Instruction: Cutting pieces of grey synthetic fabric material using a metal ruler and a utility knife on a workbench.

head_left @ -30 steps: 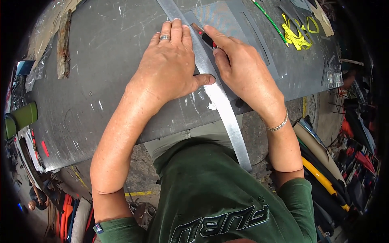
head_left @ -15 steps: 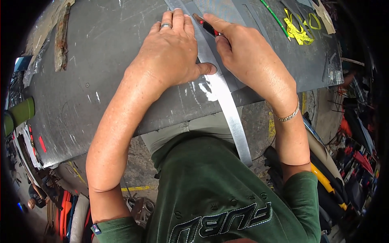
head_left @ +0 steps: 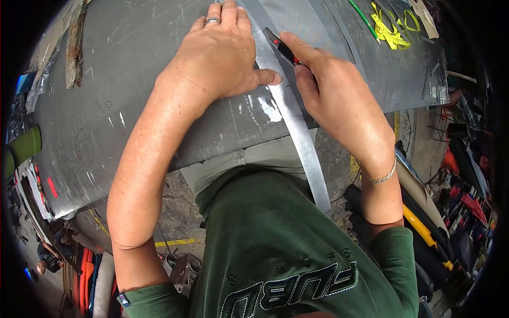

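My left hand point(head_left: 216, 62) lies flat with its fingers stretched forward and its thumb out to the side. Its fingertips and thumb press on a long metal ruler point(head_left: 303, 132), whose near end juts past the table edge toward my body. In my right hand point(head_left: 342, 95) is a utility knife point(head_left: 284, 49) with a black and red handle, my index finger laid along its top. The knife's tip points away from me, close to the ruler's right edge. Dark grey sheet material point(head_left: 305, 21) lies beside and under the ruler; its far part runs out of view.
A scuffed dark grey tabletop point(head_left: 127, 69) bears a rough wooden strip point(head_left: 75, 50) at left. A yellow tape measure point(head_left: 389, 29) and a green pencil point(head_left: 365, 20) lie at the far right. Rolls of material point(head_left: 424, 228) stand below right, a green roll point(head_left: 25, 144) at far left.
My right hand has drawn the knife toward me along the ruler's right side. My left hand stays on the ruler; the view has shifted slightly.
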A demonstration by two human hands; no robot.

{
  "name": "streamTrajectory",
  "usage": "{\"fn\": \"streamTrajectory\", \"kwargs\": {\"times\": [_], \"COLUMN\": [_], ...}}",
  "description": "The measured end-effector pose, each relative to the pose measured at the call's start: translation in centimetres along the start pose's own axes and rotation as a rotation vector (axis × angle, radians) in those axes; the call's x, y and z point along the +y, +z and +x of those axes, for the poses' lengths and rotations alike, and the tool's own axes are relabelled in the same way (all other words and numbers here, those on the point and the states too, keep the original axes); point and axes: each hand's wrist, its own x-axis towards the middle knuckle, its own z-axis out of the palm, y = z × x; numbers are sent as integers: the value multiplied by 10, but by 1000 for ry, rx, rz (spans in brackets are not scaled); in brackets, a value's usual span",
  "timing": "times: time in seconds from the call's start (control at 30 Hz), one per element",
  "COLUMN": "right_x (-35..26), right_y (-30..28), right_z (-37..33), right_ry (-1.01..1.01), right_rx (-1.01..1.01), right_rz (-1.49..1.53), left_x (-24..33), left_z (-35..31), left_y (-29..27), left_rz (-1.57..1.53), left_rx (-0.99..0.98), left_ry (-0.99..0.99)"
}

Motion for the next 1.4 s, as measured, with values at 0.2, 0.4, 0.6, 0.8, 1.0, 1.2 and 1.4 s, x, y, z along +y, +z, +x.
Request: {"fn": "streamTrajectory", "kwargs": {"times": [0.2, 0.4, 0.6, 0.8, 1.0, 1.2, 1.4], "right_x": [-6, -5, -8, -10, 8, 19, 33], "right_y": [-4, -8, -12, -16, -11, -53, -82], "right_z": [-23, -48, -65, -75, -80, -127, -128], "right_ry": [1, 113, 147, 189, 122, 432, 227], "right_rx": [-4, -48, -73, -106, -37, -46, -19], "right_rz": [42, 93, 110, 134, 179, 294, 119], "left_x": [-46, 4, 3, -18, 6, -7, 5], "left_z": [33, -1, -5, 7, 1, 7, -1], "left_y": [98, 0, 1, 63, 6, 21, 7], "left_rz": [23, 5, 5, -10, -8, -136, 16], "left_rx": [548, 36, 57, 392, 68, 194, 63], "left_ry": [125, -6, -20, 78, -19, 35, -57]}}
